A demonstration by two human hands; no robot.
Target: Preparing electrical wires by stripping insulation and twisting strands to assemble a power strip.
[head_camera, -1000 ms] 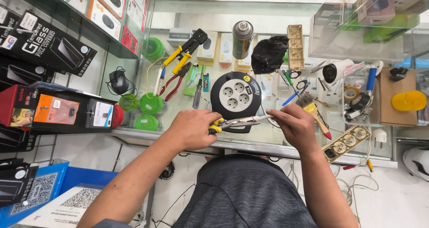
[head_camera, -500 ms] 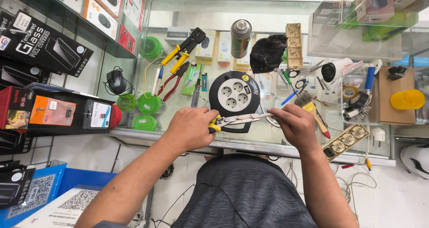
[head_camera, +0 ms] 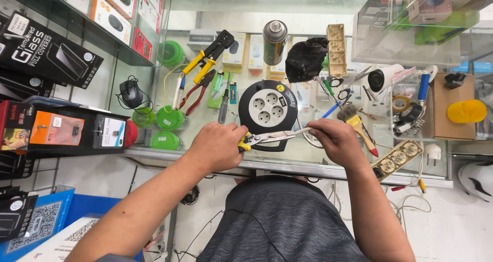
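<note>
My left hand [head_camera: 218, 146] is closed around the yellow handles of long-nose pliers [head_camera: 269, 137], whose metal jaws point right. The jaw tips meet a thin white wire [head_camera: 306, 132] pinched in the fingers of my right hand [head_camera: 336, 138]. Both hands hover over the near edge of a glass counter [head_camera: 287, 165], just in front of a round black cable reel [head_camera: 268, 109] with several sockets on its white face.
On the glass lie yellow-handled crimpers [head_camera: 208, 56], red pliers [head_camera: 197, 90], a spray can [head_camera: 275, 38], a black cloth [head_camera: 305, 56], a beige socket strip [head_camera: 336, 49], a paintbrush [head_camera: 358, 126], a small white camera [head_camera: 384, 77] and tape rolls. Boxed goods fill the shelves at left [head_camera: 56, 128].
The hands have stayed in place with the pliers on the wire; only the view has shifted very slightly.
</note>
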